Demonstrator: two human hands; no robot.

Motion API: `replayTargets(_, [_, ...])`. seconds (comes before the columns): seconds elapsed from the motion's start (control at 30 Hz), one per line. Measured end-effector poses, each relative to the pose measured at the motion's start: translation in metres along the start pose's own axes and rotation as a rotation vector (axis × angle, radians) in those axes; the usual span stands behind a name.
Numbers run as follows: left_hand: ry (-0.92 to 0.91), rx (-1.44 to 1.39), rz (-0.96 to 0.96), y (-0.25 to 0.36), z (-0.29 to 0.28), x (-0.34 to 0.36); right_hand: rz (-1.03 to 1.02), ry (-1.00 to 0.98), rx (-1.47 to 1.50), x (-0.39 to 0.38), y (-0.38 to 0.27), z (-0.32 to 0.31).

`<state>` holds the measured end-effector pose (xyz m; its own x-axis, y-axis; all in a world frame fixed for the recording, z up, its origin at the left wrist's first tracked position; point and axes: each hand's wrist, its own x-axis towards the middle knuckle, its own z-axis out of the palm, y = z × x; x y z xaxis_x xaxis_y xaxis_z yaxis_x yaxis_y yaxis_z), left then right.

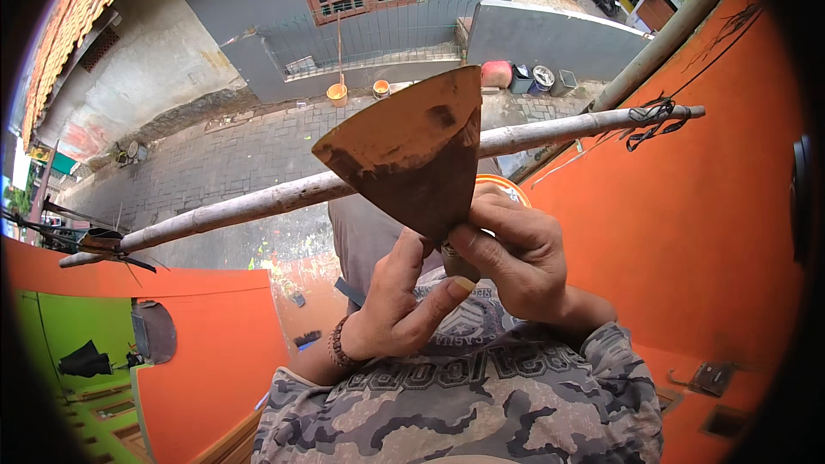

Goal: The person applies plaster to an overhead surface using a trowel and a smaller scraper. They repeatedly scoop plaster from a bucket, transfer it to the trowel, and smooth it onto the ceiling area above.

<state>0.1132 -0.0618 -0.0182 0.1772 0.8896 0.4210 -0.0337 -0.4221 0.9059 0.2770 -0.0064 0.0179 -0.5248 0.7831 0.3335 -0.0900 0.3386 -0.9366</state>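
Observation:
In front of me stands a wide putty knife (421, 150) with its flared blade pointing up and away. An orange-brown smear covers the upper part of the blade, and the lower part is dark. My left hand (400, 305), a beaded bracelet at its wrist, closes on the short handle, with the thumb laid along it. The fingers of my right hand (520, 262) pinch the tool where blade and handle meet. Part of the handle is hidden by my fingers. Just behind my right hand shows the orange-and-white rim of a bucket (509, 184).
A bamboo pole (232, 204) crosses beyond the hands, tied with dark cord (657, 113) at its right end. An orange wall (670, 232) rises at the right, a low orange wall (210, 335) at the left. Below lies a paved lane (215, 159) with buckets (337, 94) along the far house.

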Motion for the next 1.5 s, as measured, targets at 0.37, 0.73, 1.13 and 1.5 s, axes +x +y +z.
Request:
replayTargets(0.37, [0.397, -0.09, -0.254, -0.033, -0.013, -0.037, 0.309, 0.215, -0.572, -0.025, 0.048, -0.087])
replayTargets(0.73, [-0.22, 0.494, -0.364, -0.112, -0.034, -0.06, 0.999, 0.08, -0.744, -0.095, 0.112, -0.105])
replayTargets(1.13, [0.068, -0.265, -0.861, -0.21, -0.017, -0.024, 0.653, 0.037, -0.935, -0.08, 0.065, -0.133])
replayTargets(1.5, [0.322, -0.488, -0.819, -0.203, 0.024, -0.008, 0.399, -0.499, -1.466, -0.027, 0.054, -0.07])
